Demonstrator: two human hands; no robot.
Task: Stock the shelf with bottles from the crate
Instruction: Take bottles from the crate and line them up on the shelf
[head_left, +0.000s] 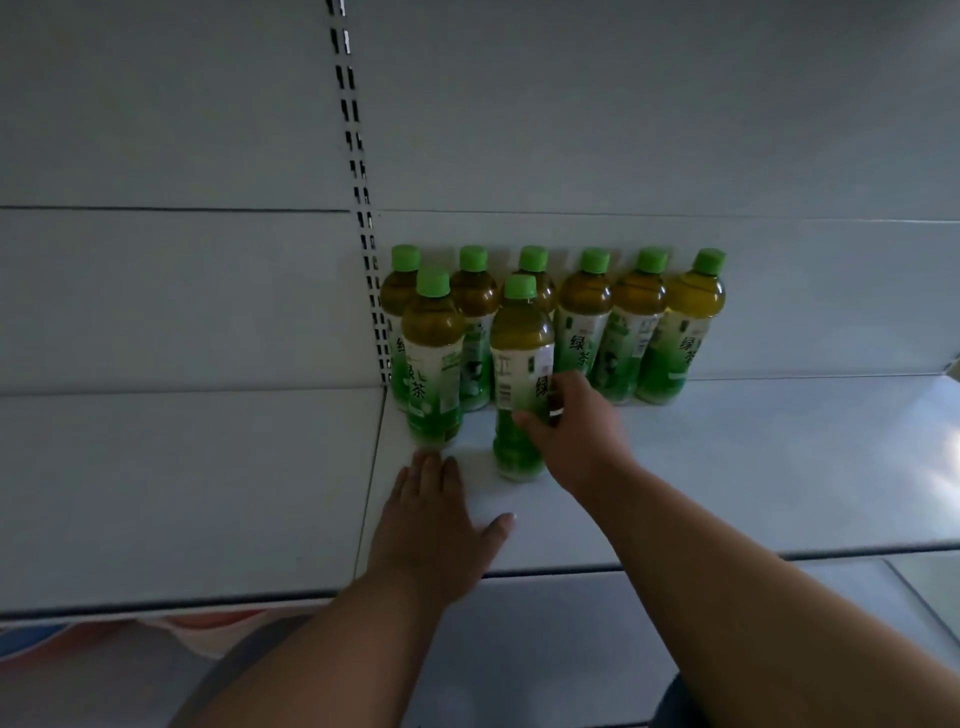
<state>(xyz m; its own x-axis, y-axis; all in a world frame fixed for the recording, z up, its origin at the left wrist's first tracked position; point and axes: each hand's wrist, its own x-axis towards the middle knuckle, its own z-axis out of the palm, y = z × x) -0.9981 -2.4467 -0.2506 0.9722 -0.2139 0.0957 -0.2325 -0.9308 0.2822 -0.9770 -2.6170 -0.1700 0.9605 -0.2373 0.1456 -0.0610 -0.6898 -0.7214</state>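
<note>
Several green-capped tea bottles (587, 322) stand in a row against the back panel of the white shelf (727, 467). In front of that row stand two more. My right hand (571, 431) grips the right one of these, a green tea bottle (519, 358), round its lower label. The left front bottle (434, 364) stands free. My left hand (436, 525) lies flat on the shelf with straight fingers, its fingertips just short of that bottle's base. The crate is out of view.
A slotted upright (363, 208) runs down the back panel left of the bottles. Another white shelf section (182, 493) adjoins on the left. Below the shelf edge, a striped orange and blue cloth (156, 634) shows at the lower left.
</note>
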